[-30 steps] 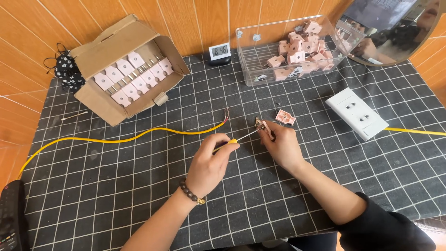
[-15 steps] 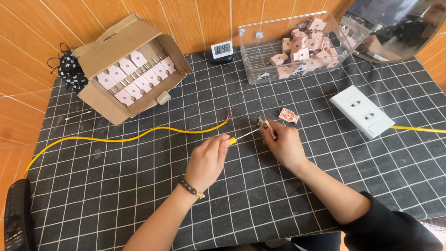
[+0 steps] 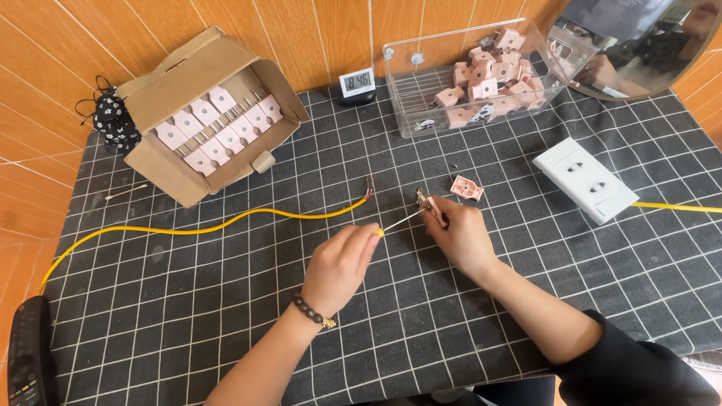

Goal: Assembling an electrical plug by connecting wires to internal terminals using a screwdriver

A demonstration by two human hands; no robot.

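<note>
My left hand (image 3: 340, 265) grips a small screwdriver (image 3: 398, 222) with a yellow handle, its thin shaft pointing up and right. The tip meets a small pink plug part (image 3: 426, 201) that my right hand (image 3: 460, 236) pinches by its metal prongs, just above the black gridded mat (image 3: 226, 316). A loose pink plug cover (image 3: 466, 188) lies on the mat just right of the held part. A yellow cable (image 3: 226, 224) runs from the left edge to bare wire ends (image 3: 370, 185) near the hands.
An open cardboard box (image 3: 203, 113) of pink plug parts stands at the back left. A clear bin (image 3: 474, 75) with more pink parts sits at the back, a small digital clock (image 3: 356, 83) beside it. A white double socket (image 3: 585, 179) lies right, a remote (image 3: 28, 353) bottom left.
Both hands stay together at the plug part; the screwdriver has shifted only slightly against it. The view has shifted a little.
</note>
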